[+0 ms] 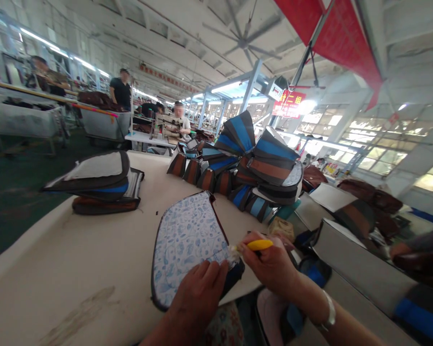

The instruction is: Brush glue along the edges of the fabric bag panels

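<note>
The left hand (204,283), fingers together, rests on the patterned piece (187,238) lying on the table (94,254), seemingly steadying it (any pinch cannot be told), while the right hand (270,264) pinches a yellow tool (260,245) near its edge.

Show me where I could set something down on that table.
The widest free patch of cream tabletop lies left of the blue-patterned panel, nearer than the stacked panels; a narrower gap separates them. Crowded: beyond the blue-patterned panel, heaped striped pieces; at its lower right, the left hand and right hand.
</note>
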A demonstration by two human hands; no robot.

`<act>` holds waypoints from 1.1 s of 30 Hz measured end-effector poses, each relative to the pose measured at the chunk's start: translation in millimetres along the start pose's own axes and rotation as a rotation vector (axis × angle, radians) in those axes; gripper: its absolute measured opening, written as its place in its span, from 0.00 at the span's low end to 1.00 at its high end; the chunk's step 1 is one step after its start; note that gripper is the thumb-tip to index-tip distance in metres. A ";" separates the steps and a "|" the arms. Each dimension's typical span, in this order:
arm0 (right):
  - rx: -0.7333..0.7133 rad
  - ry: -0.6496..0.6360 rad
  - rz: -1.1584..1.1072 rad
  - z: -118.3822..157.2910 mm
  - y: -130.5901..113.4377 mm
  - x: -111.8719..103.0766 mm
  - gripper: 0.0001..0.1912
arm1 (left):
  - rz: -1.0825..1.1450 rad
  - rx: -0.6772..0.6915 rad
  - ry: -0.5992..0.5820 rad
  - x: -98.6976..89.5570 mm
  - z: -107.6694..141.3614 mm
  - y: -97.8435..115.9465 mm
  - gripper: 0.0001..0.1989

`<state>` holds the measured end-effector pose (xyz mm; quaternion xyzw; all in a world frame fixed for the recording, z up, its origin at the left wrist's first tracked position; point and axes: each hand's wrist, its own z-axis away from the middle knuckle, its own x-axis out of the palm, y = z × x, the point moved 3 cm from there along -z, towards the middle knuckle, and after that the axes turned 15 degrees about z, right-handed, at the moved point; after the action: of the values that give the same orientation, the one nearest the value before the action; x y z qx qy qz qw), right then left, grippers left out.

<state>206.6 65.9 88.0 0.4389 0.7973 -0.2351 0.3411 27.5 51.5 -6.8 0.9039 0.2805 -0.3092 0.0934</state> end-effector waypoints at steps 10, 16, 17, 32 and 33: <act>-0.058 0.037 0.012 -3.4 0.1 0.7 0.09 | 0.174 -0.151 0.043 4.7 10.2 -11.2 0.15; 0.337 0.296 -0.240 -3.3 14.8 -29.0 0.12 | 0.900 -0.654 0.057 -32.0 -2.8 -37.9 0.09; 0.383 0.340 -0.328 -2.9 12.6 -33.2 0.13 | 1.098 -0.791 0.064 -40.3 -3.0 -42.2 0.08; 0.247 0.351 -1.068 -35.5 -104.2 -6.7 0.05 | 1.835 -1.272 0.777 -110.1 95.8 -83.7 0.14; 0.243 0.338 -1.081 -37.0 -109.4 -1.1 0.05 | 1.852 -1.263 0.777 -110.7 100.2 -84.6 0.13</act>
<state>100.4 35.1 121.4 0.0367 0.9189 -0.3926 -0.0123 -143.2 37.3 -18.0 0.5897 -0.3680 0.3645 0.6197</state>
